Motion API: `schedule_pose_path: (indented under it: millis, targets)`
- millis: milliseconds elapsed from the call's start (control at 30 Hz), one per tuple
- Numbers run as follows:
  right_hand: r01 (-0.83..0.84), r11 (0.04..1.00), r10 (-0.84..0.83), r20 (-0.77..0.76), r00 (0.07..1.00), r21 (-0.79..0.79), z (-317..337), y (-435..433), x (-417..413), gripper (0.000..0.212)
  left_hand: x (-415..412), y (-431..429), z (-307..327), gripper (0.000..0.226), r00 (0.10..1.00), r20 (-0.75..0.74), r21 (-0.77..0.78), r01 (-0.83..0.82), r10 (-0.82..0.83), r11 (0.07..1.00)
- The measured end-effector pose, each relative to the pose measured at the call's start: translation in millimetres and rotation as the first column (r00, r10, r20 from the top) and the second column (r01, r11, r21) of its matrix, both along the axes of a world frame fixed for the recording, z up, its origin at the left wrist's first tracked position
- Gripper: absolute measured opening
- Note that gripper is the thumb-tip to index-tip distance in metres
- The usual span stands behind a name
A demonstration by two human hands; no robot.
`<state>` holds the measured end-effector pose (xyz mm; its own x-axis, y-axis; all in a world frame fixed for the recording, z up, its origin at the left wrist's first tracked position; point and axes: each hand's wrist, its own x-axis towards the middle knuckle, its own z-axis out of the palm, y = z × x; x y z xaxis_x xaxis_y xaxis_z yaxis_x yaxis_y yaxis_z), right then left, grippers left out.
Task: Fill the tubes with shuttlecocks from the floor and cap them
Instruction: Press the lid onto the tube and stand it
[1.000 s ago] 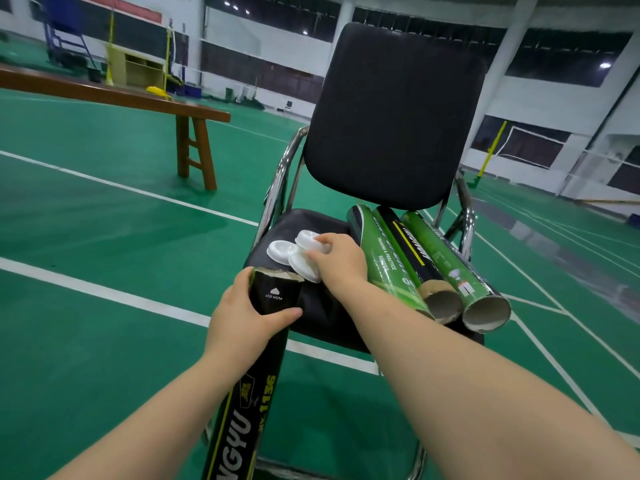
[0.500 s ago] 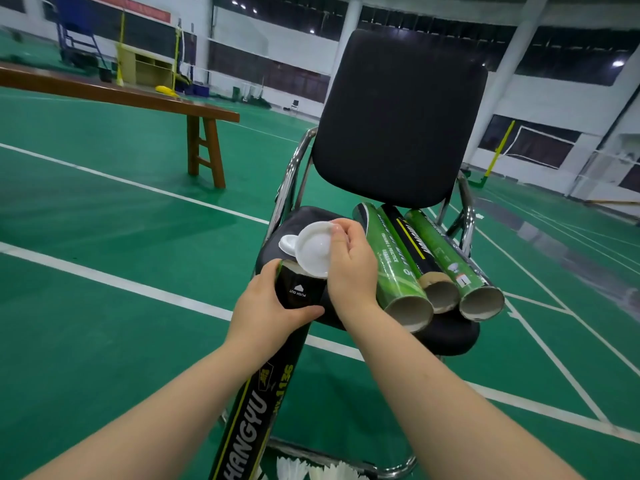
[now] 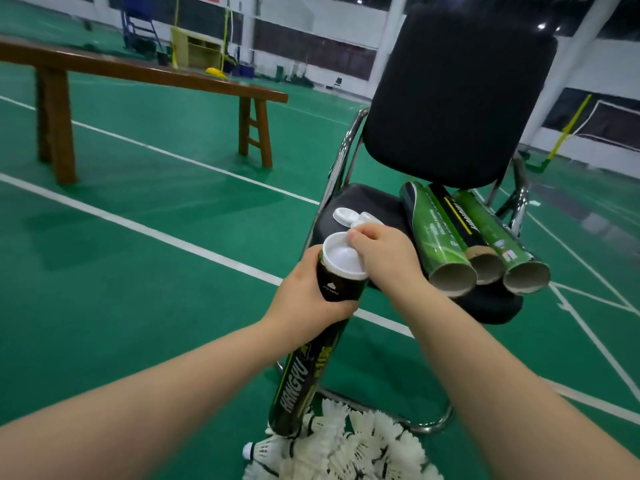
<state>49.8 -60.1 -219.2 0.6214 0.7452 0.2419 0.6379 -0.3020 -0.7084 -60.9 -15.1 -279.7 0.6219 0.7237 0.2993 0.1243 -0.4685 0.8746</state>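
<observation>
Left hand: the left hand [image 3: 313, 296] reaches forward, fingers wrapped around the top of a black tube [image 3: 311, 358], which tilts up from the floor.
Right hand: the right hand [image 3: 384, 254], wrist bent down, pinches the edge of a white cap [image 3: 341, 256] sitting on the tube's mouth.
Chair: a black chair [image 3: 460, 98] holds spare caps [image 3: 349, 216] and three open tubes [image 3: 467, 244] lying side by side.
Floor: white shuttlecocks [image 3: 346, 445] are heaped at the tube's foot.

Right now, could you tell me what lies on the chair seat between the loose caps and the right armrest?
Three open tubes, side by side, seen in the head view.
</observation>
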Motion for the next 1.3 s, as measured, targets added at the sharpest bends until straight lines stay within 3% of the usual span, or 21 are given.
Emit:
schedule_pose_path:
  millis: [167, 300, 367, 433, 500, 567, 633, 833, 1000, 1300]
  targets:
    - [-0.044, 0.999, 0.044, -0.004, 0.999, -0.007, -4.0, 1.2, -37.1, 0.022, -39.9, 2.0, -2.3, 0.077, 0.999, 0.01, 0.033, -0.039, 0.039, 0.999]
    - [-0.089, 0.996, 0.089, -0.014, 0.996, -0.008, -10.4, 1.9, -64.7, 0.024, -68.1, 3.0, -4.9, 0.105, 0.999, -0.021, 0.044, -0.04, 0.041, 0.998]
    - [-0.107, 0.994, 0.107, -0.03, 0.994, -0.016, -12.8, 3.7, -74.0, 0.023, -78.4, 4.1, -5.2, 0.102, 0.999, -0.026, 0.068, -0.041, 0.043, 0.997]
    - [-0.119, 0.993, 0.115, -0.121, 0.986, -0.023, -13.9, 6.2, -79.7, 0.023, -85.7, 5.0, -5.0, 0.088, 0.998, -0.036, 0.097, -0.05, 0.054, 0.994]
    - [-0.13, 0.989, 0.103, -0.316, 0.943, -0.065, -14.2, 8.1, -84.0, 0.026, -90.8, 5.2, -4.9, 0.075, 0.997, -0.048, 0.113, -0.059, 0.065, 0.992]
    - [-0.136, 0.984, 0.06, -0.501, 0.863, -0.116, -15.1, 7.1, -87.9, 0.029, -93.4, 4.3, -5.1, 0.073, 0.996, -0.052, 0.127, -0.065, 0.073, 0.99]
    - [-0.1, 0.987, 0.01, -0.563, 0.826, -0.129, -16.2, 6.8, -89.6, 0.03, -95.3, 3.1, -4.8, 0.074, 0.996, -0.047, 0.138, -0.064, 0.071, 0.988]
    - [-0.031, 0.997, -0.016, -0.557, 0.83, -0.074, -19.8, 8.7, -93.3, 0.022, -101.0, 1.2, -8.6, 0.069, 0.996, -0.032, 0.098, -0.08, 0.083, 0.992]
    - [-0.004, 1.0, -0.002, -0.519, 0.855, -0.011, -19.9, 16.9, -97.7, 0.027, -103.5, 2.8, -4.6, 0.067, 0.994, 0.002, 0.111, -0.112, 0.112, 0.988]
    - [0.011, 1.0, -0.006, -0.48, 0.877, 0.008, -35.1, 16.1, -104.7, 0.025, -107.5, 4.8, -8.9, 0.068, 0.994, -0.065, 0.122, -0.077, 0.085, 0.99]
